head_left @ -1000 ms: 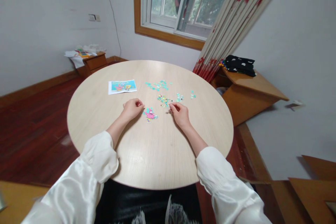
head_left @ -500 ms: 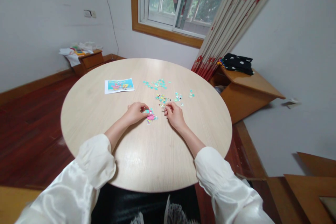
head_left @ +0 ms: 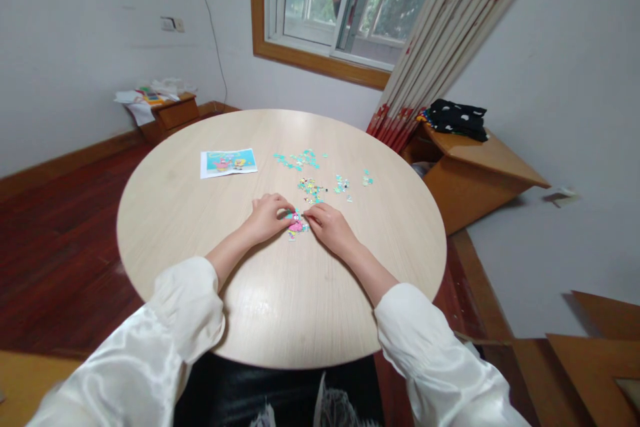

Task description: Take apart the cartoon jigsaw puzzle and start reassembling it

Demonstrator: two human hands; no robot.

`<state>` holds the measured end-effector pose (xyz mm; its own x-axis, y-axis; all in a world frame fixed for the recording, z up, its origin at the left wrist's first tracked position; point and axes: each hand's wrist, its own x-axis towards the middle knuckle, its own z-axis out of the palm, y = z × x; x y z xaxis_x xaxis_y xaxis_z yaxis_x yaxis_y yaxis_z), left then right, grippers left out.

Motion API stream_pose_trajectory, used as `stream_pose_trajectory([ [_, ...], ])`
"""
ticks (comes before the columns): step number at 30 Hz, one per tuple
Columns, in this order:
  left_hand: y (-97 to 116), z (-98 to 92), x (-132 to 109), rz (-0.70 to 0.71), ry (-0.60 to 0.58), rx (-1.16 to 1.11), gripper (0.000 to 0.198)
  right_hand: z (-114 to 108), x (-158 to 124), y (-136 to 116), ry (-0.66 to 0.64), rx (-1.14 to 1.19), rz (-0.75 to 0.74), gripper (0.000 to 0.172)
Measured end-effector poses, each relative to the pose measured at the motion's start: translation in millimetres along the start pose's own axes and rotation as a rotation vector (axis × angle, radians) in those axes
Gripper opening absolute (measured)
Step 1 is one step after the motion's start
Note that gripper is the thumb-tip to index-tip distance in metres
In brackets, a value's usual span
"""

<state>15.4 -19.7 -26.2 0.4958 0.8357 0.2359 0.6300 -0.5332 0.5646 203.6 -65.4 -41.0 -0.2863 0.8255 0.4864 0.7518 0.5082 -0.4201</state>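
A small joined patch of pink and turquoise puzzle pieces (head_left: pixel 296 225) lies on the round table (head_left: pixel 280 307). At its left edge my left hand (head_left: pixel 270 217) touches the patch, thumb and fingertips curved over it. My right hand (head_left: pixel 327 223) is at the patch's right side, its fingertips pinched on a small dark piece too small to make out well. Loose yellow and multicoloured pieces (head_left: pixel 310 187) lie just beyond the hands. Farther back is a loose group of turquoise pieces (head_left: pixel 300 159), and two smaller groups (head_left: pixel 341 183) (head_left: pixel 367 178) lie to the right.
A printed cartoon picture (head_left: pixel 229 163) lies on the table at the back left. Beyond the table are a small wooden stand (head_left: pixel 177 113) with papers, a tilted wooden cabinet (head_left: pixel 465 180) with black cloth (head_left: pixel 457 120), and a curtain (head_left: pixel 430 47).
My right hand has moved left and closer to the patch. My left hand and the patch have shifted slightly right in view.
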Motion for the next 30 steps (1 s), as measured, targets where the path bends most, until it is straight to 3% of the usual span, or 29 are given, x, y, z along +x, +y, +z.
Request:
stream_pose_trajectory([
  [13,-2,1.2,2,0.127,-0.066,-0.106,0.008,-10,-5,-7,-0.136,0.046,-0.072,0.017],
  [21,1,-0.7,1,0.114,-0.087,-0.091,0.009,-6,-4,0,0.013,0.103,0.033,0.021],
  [30,-2,0.3,2,0.152,-0.094,-0.028,0.009,3,-1,4,-0.026,0.079,0.097,0.013],
])
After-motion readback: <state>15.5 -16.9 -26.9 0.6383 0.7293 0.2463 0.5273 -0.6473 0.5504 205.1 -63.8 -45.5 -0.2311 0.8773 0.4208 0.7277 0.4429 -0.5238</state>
